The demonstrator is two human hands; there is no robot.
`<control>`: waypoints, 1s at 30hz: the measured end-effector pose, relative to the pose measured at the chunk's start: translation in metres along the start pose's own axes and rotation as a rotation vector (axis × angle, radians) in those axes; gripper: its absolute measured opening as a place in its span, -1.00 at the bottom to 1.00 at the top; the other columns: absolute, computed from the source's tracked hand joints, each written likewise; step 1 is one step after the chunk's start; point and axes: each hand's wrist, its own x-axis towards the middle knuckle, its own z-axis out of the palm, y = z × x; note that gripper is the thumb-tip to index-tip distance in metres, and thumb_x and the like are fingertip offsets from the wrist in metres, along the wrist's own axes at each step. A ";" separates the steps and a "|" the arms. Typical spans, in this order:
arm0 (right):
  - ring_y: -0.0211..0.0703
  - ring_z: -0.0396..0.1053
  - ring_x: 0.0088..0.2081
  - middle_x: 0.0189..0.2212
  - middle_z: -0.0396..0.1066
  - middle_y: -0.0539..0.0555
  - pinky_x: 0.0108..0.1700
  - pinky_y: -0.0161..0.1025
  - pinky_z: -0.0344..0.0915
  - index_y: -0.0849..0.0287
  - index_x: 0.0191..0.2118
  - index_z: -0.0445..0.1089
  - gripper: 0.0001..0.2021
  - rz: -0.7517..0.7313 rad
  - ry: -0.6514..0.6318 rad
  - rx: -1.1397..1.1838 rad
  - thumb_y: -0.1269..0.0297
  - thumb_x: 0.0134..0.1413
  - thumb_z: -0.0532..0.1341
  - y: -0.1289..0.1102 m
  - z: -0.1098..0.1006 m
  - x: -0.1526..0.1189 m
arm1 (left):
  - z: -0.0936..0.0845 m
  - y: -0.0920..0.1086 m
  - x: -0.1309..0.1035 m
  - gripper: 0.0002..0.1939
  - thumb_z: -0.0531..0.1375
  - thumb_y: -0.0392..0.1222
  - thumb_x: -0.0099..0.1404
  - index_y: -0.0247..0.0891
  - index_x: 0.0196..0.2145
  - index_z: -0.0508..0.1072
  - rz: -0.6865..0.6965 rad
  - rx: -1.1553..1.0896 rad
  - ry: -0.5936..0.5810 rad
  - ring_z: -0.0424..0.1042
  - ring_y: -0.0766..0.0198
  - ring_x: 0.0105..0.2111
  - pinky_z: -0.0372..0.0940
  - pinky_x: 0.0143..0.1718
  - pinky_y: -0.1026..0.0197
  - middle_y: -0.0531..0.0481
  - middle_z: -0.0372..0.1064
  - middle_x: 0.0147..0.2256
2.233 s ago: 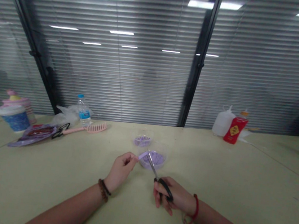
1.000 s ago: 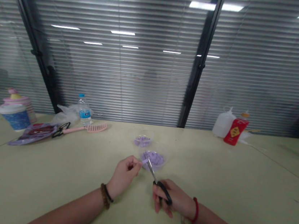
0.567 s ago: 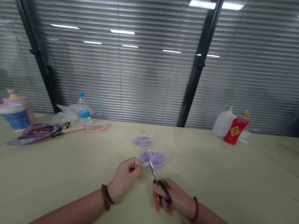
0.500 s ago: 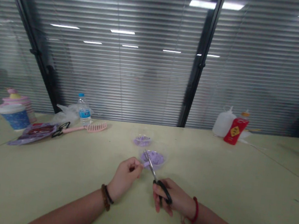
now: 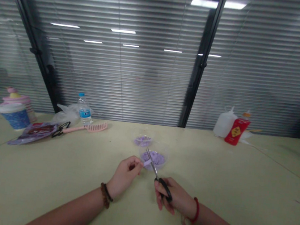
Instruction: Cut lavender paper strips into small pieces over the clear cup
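In the head view, the left hand (image 5: 125, 172) kept its grip pinched on a lilac strip (image 5: 147, 162) jutting right toward the scissors (image 5: 161, 182), which the right hand (image 5: 175, 195) clasped near a clear bowl (image 5: 161, 166).

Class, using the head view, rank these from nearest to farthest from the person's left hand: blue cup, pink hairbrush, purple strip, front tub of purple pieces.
1. Purple strip: at the left hand's fingertips.
2. Front tub: just ahead, to the right.
3. Pink hairbrush: ahead, to the left.
4. Blue cup: far left.
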 end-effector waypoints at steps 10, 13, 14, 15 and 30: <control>-0.51 -0.01 -0.86 -0.73 0.33 0.01 -0.85 -0.49 -0.16 0.28 -0.60 0.24 -0.51 -0.057 -0.057 -0.036 -0.14 -0.12 0.11 0.000 -0.001 -0.001 | -0.003 0.001 0.003 -0.72 0.08 -0.02 0.10 -0.28 -0.60 0.23 -0.069 -0.076 0.066 -0.01 0.46 -0.70 -0.08 -0.65 0.36 0.18 0.04 -0.70; -0.50 -0.01 -0.85 -0.74 0.32 -0.01 -0.84 -0.49 -0.11 0.28 -0.62 0.24 -0.55 -0.044 -0.082 -0.102 -0.09 -0.12 0.15 -0.001 0.000 -0.002 | -0.003 0.001 0.002 -0.73 0.09 -0.03 0.10 -0.28 -0.59 0.23 -0.078 -0.092 0.032 -0.02 0.46 -0.69 -0.09 -0.65 0.36 0.19 0.02 -0.70; -0.50 -0.01 -0.85 -0.74 0.32 -0.01 -0.84 -0.48 -0.10 0.27 -0.62 0.23 -0.56 -0.040 -0.082 -0.100 -0.08 -0.12 0.15 -0.001 0.000 -0.002 | -0.002 0.001 0.002 -0.73 0.09 -0.03 0.10 -0.28 -0.58 0.23 -0.077 -0.097 0.018 -0.02 0.46 -0.69 -0.09 -0.65 0.36 0.19 0.02 -0.70; -0.50 -0.01 -0.85 -0.74 0.32 -0.01 -0.84 -0.48 -0.10 0.27 -0.62 0.23 -0.56 -0.038 -0.080 -0.096 -0.08 -0.12 0.15 -0.001 0.000 -0.002 | -0.002 0.001 0.002 -0.73 0.09 -0.03 0.11 -0.28 -0.58 0.24 -0.074 -0.099 0.004 -0.03 0.46 -0.68 -0.09 -0.64 0.36 0.19 0.01 -0.69; -0.49 -0.01 -0.86 -0.76 0.31 -0.01 -0.85 -0.48 -0.12 0.25 -0.62 0.21 -0.55 -0.017 -0.070 -0.079 -0.10 -0.12 0.14 -0.003 0.001 -0.002 | -0.002 0.004 0.001 -0.72 0.12 -0.02 0.09 -0.31 -0.56 0.28 -0.040 -0.088 -0.029 0.00 0.45 -0.64 -0.07 -0.62 0.37 0.17 0.02 -0.66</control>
